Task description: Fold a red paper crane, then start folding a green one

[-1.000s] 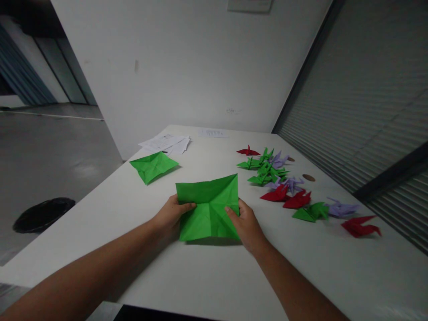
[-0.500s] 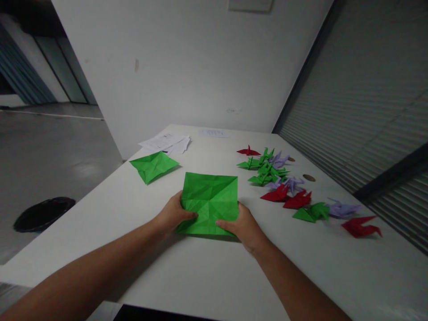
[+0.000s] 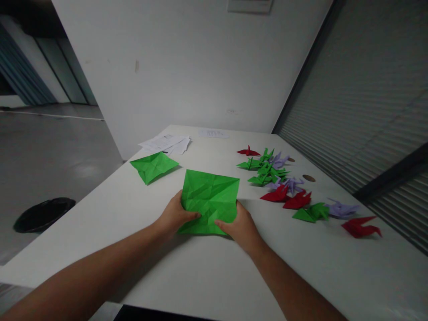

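A creased square of green origami paper (image 3: 210, 194) is held between both hands, just over the white table (image 3: 133, 263). My left hand (image 3: 175, 211) grips its left side, thumb on the face. On the right side my right hand (image 3: 242, 225) pinches it the same way, its thumb near the lower edge. The fingers behind the sheet are hidden. Crossing fold lines run over the paper. A second creased green sheet (image 3: 154, 166) lies on the table, beyond my left hand.
Folded paper cranes in green (image 3: 310, 212), red (image 3: 361, 227) and purple (image 3: 341, 208) stretch along the table's right side. Printed papers (image 3: 163, 142) lie at the far left, with a paper strip (image 3: 213, 133) by the wall. A black bin (image 3: 43, 215) stands on the floor at left.
The held sheet has tilted slightly, its upper right corner now a little lower than the upper left. Both thumbs have shifted slightly. The cranes and other papers stay put.
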`<state>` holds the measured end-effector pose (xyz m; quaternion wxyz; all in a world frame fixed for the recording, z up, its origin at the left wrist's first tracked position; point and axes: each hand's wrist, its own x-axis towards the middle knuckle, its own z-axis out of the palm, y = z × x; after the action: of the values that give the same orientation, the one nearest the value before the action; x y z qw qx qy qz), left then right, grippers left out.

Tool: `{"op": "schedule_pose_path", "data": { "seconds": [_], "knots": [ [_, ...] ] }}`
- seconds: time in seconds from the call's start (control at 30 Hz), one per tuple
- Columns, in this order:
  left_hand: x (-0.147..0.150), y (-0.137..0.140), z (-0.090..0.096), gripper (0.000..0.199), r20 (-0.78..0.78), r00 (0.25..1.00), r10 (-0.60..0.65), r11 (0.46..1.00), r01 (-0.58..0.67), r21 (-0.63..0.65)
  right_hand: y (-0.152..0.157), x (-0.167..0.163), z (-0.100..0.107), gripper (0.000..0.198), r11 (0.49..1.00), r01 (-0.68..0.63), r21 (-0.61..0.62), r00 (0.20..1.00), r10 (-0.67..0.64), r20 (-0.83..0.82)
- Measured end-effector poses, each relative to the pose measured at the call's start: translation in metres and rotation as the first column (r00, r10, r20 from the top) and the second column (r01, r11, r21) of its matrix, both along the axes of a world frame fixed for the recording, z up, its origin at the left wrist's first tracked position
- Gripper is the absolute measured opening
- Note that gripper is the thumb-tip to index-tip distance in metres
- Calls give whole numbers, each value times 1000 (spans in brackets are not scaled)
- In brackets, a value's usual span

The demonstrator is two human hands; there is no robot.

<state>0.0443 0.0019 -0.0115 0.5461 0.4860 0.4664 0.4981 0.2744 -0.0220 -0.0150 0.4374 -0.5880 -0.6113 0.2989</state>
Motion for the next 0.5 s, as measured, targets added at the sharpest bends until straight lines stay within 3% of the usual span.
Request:
{"op": "schedule_pose_path", "data": {
  "seconds": [0.27,0.5],
  "knots": [
    [-1,1,-2,63,6,1000,23,1000,-23,-9,-2,0,-1,41,993,-114,0,985,113,-133],
    [2,-4,5,54,13,998,60,998,-60,-12,-3,-2,1,34,994,-105,34,988,108,-109]
  ]
}}
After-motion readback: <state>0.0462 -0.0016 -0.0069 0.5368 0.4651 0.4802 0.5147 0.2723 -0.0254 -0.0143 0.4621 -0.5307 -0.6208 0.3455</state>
